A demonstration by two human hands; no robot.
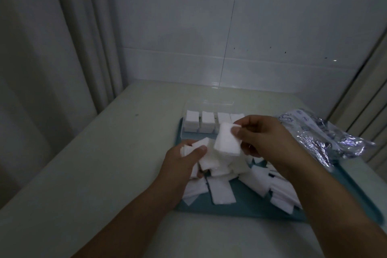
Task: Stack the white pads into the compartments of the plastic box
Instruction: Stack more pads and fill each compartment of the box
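At the centre of the frame the right hand pinches a small stack of white pads between thumb and fingers, raised above the loose pads strewn over the teal tray. Just left of it, the left hand grips another bundle of pads. Behind them the clear plastic box holds full pad columns, and a crinkled plastic bag lies at right.

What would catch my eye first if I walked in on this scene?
Probably the right hand, lifting a stack of white pads above the middle of a teal tray, with loose pads scattered below it. The left hand grips another bunch of pads beside it. Behind them, a clear plastic box holds neat pad stacks, and a crinkled plastic bag lies at the right.
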